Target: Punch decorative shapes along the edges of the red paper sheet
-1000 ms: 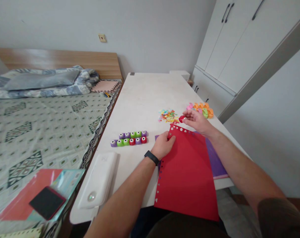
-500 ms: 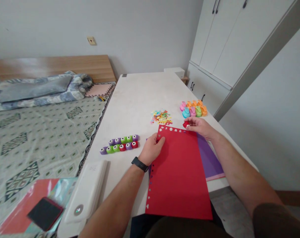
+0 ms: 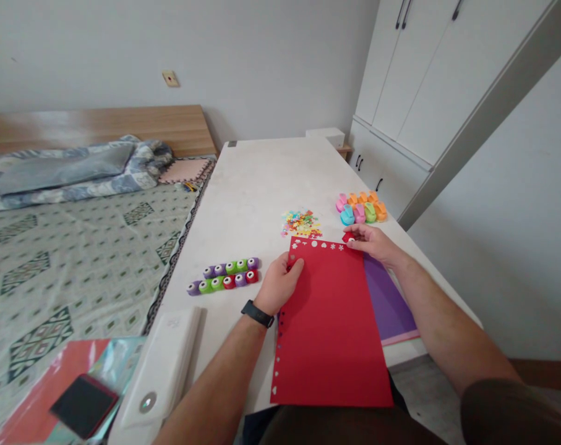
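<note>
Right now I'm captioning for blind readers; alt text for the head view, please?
A person's left hand holds a red sheet, punched along two edges, over a white table; the right hand grips a red punch near colorful confetti.

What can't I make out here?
In the head view:
Part of the purple sheet: covered by the red sheet.
Part of the red punch: hidden by the right hand.
Confetti: many shapes too small to tell.
Top of the white cabinet: cut off by the upper edge.
</note>
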`<action>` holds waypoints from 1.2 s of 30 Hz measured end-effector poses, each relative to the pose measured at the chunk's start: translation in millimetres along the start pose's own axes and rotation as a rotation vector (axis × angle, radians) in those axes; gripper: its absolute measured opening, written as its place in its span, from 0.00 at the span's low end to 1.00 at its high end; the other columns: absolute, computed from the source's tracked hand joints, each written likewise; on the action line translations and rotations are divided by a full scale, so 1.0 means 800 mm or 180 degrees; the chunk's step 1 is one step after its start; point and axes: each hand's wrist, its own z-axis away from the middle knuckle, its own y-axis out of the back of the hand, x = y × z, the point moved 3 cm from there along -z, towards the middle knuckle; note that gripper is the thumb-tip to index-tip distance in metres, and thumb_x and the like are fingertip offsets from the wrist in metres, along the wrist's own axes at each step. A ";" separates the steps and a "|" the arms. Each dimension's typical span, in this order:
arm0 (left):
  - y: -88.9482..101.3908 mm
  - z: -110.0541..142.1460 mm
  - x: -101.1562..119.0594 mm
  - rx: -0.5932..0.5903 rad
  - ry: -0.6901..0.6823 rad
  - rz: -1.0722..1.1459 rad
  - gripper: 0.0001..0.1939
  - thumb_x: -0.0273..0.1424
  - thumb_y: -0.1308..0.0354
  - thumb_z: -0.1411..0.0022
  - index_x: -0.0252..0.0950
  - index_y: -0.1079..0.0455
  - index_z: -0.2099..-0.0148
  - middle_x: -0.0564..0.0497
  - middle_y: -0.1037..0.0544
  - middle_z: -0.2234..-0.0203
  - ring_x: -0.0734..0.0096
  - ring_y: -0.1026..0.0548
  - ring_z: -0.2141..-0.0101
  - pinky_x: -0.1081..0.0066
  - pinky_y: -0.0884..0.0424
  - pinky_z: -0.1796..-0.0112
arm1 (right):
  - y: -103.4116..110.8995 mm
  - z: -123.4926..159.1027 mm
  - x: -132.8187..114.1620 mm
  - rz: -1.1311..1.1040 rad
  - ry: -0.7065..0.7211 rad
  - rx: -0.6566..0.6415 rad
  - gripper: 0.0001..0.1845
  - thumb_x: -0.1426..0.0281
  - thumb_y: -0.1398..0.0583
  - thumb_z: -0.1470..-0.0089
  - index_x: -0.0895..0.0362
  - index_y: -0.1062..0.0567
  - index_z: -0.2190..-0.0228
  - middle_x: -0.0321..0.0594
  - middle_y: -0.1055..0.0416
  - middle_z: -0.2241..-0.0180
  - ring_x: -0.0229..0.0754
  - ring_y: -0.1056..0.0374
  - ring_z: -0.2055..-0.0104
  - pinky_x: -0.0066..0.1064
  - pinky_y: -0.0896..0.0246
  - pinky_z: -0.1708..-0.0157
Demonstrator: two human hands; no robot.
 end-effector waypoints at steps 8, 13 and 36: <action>0.008 -0.002 0.003 0.0160 -0.0104 -0.0044 0.16 0.45 0.39 0.37 0.37 0.26 0.57 0.47 0.18 0.67 0.60 0.21 0.64 0.68 0.27 0.66 | -0.002 0.006 -0.007 -0.0196 -0.0118 -0.0165 0.26 0.61 0.27 0.53 0.53 0.23 0.52 0.38 0.23 0.58 0.43 0.28 0.58 0.37 0.35 0.53; 0.007 -0.002 0.000 0.0121 -0.0111 -0.0069 0.17 0.45 0.40 0.37 0.37 0.26 0.57 0.48 0.18 0.67 0.62 0.22 0.66 0.69 0.28 0.67 | -0.003 0.007 -0.009 -0.0224 -0.0060 -0.0123 0.25 0.62 0.28 0.51 0.53 0.22 0.51 0.38 0.23 0.57 0.43 0.28 0.58 0.36 0.35 0.53; 0.007 -0.004 -0.004 0.0089 -0.0079 -0.0074 0.15 0.44 0.40 0.37 0.36 0.27 0.59 0.48 0.19 0.67 0.64 0.23 0.68 0.70 0.30 0.70 | -0.001 0.012 -0.016 -0.0275 0.0132 0.0060 0.25 0.60 0.28 0.51 0.53 0.22 0.52 0.40 0.23 0.58 0.44 0.29 0.58 0.37 0.36 0.52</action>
